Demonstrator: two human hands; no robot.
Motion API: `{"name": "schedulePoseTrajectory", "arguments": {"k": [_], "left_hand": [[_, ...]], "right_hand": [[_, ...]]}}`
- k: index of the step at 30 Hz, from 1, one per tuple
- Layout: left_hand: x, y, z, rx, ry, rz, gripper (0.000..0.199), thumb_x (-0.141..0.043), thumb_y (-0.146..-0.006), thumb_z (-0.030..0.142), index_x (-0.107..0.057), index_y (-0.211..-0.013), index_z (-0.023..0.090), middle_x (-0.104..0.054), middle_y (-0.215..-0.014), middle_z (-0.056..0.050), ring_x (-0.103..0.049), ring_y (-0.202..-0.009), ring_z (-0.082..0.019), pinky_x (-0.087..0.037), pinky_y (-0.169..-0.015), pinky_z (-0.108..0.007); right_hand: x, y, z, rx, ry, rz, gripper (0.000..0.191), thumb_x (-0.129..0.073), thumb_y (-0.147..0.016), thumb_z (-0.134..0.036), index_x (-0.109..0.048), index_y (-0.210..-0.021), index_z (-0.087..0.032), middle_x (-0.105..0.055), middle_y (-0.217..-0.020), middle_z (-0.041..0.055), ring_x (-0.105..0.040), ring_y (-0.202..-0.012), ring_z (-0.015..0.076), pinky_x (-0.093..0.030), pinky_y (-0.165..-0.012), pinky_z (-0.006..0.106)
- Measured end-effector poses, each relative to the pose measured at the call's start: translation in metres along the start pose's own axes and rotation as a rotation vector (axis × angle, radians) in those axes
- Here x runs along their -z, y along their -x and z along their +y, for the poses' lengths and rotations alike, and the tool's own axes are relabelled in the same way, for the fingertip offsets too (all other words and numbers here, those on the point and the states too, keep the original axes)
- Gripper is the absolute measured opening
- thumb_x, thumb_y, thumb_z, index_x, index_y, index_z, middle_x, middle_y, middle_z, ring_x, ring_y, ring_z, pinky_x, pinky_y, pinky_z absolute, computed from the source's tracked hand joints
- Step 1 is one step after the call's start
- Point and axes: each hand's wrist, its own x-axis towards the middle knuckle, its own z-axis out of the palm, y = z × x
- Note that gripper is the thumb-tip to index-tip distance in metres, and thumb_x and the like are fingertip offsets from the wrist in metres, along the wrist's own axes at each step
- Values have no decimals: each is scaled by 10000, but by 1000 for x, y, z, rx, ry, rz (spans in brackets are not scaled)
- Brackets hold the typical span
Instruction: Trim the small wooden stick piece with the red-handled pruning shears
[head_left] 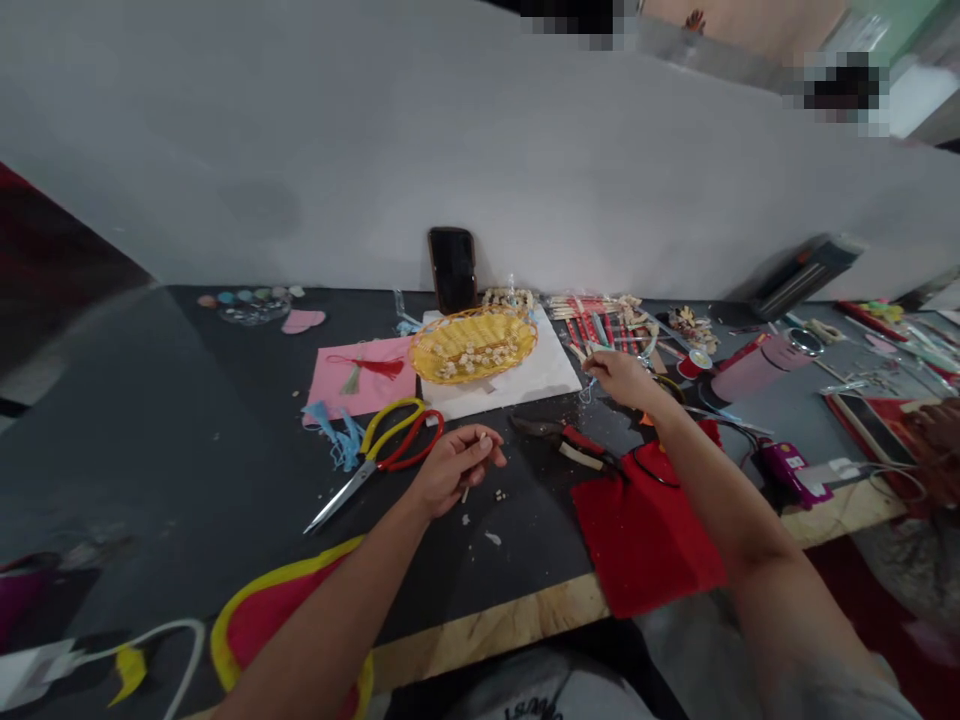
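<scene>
My left hand [459, 468] is above the dark table with its fingers curled. A small pale piece [484, 438] shows at its thumb and fingertips; its kind is unclear. My right hand [619, 378] reaches to the white sheet's right edge, fingers pinched on a thin pale stick [577, 352]. Between the hands lie red-handled pruning shears [566, 435]. Large scissors [375, 462] with yellow and red handles rest left of my left hand. Behind them, a yellow woven basket [442, 374] holding small pale pieces [480, 357] sits on white paper [551, 375].
A phone [453, 268] leans on the grey partition [337, 150]. Pink paper [330, 375] bears red and green tassels [375, 367]. Red cloth [652, 540] overhangs the front edge. A pink bottle [761, 368], red thread spool [694, 364] and wrapped sticks [592, 315] stand rightward. Another person's hand [941, 430] is far right.
</scene>
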Motion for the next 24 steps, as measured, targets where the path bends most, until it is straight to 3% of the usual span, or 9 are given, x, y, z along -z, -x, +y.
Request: {"name": "schedulePoseTrajectory", "arguments": {"k": [6,11,20,24], "left_hand": [[1,0,-1,-28,-12,3,427,-798,-664,469,-618,-832,120,-680,-647,-36,-386,-370,-16,-175,-381,-153],[2,1,-2,-75,-17,4,403,-783,-684,465,-617,-827,127,-677,-661,-29,-382,-377,-13,-176,-384,-155],[2,0,-2,-61,-9,16,436,-811,-639,469,-621,-825,124,-673,-646,-32,-391,-382,-22,-179,-390,-159],[1,-1,-1,-55,-8,29,445,-822,-617,471,-624,-814,124,-675,-637,-31,-391,-374,-23,-190,-383,-158]], "right_hand": [[-21,12,-45,212,35,-74,265,-477,-862,-82,-711,-962,-157,-733,-960,59,-636,-902,154,-416,-856,238],[-47,21,-72,257,108,-147,228,-518,-837,-113,-716,-929,-177,-733,-924,77,-623,-923,201,-420,-807,271],[-42,23,-74,181,-9,-169,260,-500,-863,-129,-690,-1021,-209,-710,-1016,71,-625,-948,179,-409,-807,250],[-42,19,-65,122,-152,-131,220,-520,-840,-97,-686,-951,-188,-708,-966,58,-615,-923,169,-402,-819,251]]}}
